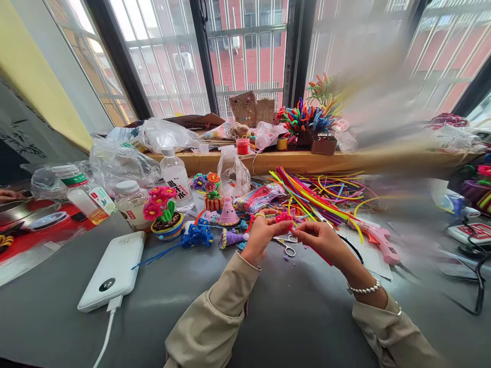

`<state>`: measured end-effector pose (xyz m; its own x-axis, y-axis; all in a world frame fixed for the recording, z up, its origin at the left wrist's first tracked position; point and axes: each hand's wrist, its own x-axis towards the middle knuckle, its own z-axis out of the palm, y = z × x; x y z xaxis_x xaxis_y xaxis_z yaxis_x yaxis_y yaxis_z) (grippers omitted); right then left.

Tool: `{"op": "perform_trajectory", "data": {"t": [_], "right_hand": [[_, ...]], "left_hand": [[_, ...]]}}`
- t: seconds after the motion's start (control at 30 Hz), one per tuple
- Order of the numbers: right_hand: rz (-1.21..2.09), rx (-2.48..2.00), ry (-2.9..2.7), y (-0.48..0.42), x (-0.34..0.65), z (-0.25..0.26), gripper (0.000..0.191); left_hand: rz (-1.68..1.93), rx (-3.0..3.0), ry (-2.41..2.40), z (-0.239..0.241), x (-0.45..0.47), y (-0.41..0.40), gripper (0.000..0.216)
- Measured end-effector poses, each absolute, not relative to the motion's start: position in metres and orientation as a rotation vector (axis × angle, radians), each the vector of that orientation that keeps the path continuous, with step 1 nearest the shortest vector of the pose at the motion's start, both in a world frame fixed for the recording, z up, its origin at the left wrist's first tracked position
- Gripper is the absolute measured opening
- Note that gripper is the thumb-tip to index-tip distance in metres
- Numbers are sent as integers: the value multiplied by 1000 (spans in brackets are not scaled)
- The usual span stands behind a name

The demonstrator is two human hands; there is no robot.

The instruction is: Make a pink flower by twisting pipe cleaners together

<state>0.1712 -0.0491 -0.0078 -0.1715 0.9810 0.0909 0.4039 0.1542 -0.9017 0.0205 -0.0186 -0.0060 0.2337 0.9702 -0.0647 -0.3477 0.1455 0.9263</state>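
Pink pipe-cleaner piece (pixel 284 217): we hold it between both hands just above the counter (pixel 268 317), in front of the scissors (pixel 288 246).
Left hand (pixel 263 232): fingers closed in a pinch on the small curled pink head.
Right hand (pixel 320 237): fingertips pinched shut on the same piece just beside the head; a red tail seems to run down from under this hand.
Done so far: we judge the head only partly shaped, a small tight curl and nothing more that we can make out.
Left to do: most of the length looks unworked; the flower pot (pixel 166 217) and pink cone (pixel 229 213) nearby show far fuller forms.
Crowded side: beyond the hands lie loose pipe cleaners (pixel 307 194), with the glue gun (pixel 379 240) close on the right.
Open room: bare grey counter between our sleeves and toward us; the power bank (pixel 113 268) sits well apart on the left.
Edges: the wooden ledge (pixel 307 161) bounds the far side; a black cable (pixel 477 276) loops at the right.
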Motion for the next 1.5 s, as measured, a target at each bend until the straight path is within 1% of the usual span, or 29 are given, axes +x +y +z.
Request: {"op": "perform_trajectory", "data": {"t": [0.37,0.63,0.9,1.1,1.2,1.37,1.43,1.5], "right_hand": [[1105,-1277,-1720,-47,183,-6,29],[1124,-1291,-1770,-49,184,-3,30],[1192,-1311,-1850,-43,183,-9,31],[1138,-1402,-1893,-41,189,-11,32],[1045,-1508,-1960,-39,187,-13,28],[572,-1767,-2144,-33,180,-26,22],[493,-1769,-2177,-30,177,-34,21],[470,-1750,-2208,-30,174,-41,26]], "left_hand": [[1008,1069,866,-2,15,-18,55],[936,1069,850,-3,14,-16,54],[1118,978,902,0,12,-13,50],[1096,1085,949,-1,7,-9,51],[1206,1082,951,-1,3,-5,47],[1429,1018,968,0,-4,1,46],[1461,1010,978,0,-5,2,45],[1468,1015,995,0,-5,2,44]]}}
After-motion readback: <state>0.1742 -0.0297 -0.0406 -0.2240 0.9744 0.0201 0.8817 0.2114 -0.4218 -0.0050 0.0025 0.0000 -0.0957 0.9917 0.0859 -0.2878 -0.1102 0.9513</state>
